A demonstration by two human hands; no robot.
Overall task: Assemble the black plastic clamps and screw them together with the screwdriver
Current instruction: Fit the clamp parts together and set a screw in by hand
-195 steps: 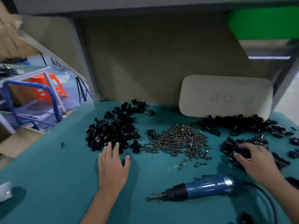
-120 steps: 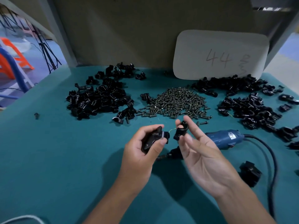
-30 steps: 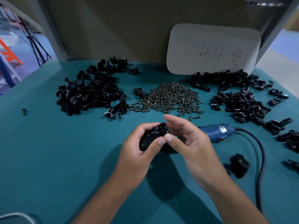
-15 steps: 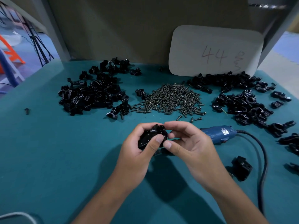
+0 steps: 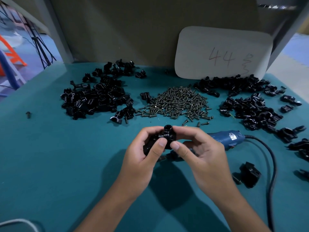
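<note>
Both hands hold one black plastic clamp (image 5: 166,135) above the teal table, its two parts pressed together and a round socket facing up. My left hand (image 5: 143,156) grips its left side with the thumb on the front. My right hand (image 5: 197,151) pinches its right side between thumb and fingers. The blue electric screwdriver (image 5: 225,138) lies on the table behind my right hand, its tip hidden by the hands. A heap of dark screws (image 5: 177,102) lies in the middle of the table.
Heaps of black clamp parts lie at the left (image 5: 97,97) and at the right (image 5: 250,106). A single black clamp (image 5: 249,174) sits at the right beside the screwdriver's black cable (image 5: 270,164). A white card marked 44 (image 5: 222,52) leans on the back wall. One stray part (image 5: 28,114) lies far left.
Over the earlier frames my hands picked up two clamp parts from the heaps and brought them together. In the last second the joined clamp has turned slightly in my fingers.
</note>
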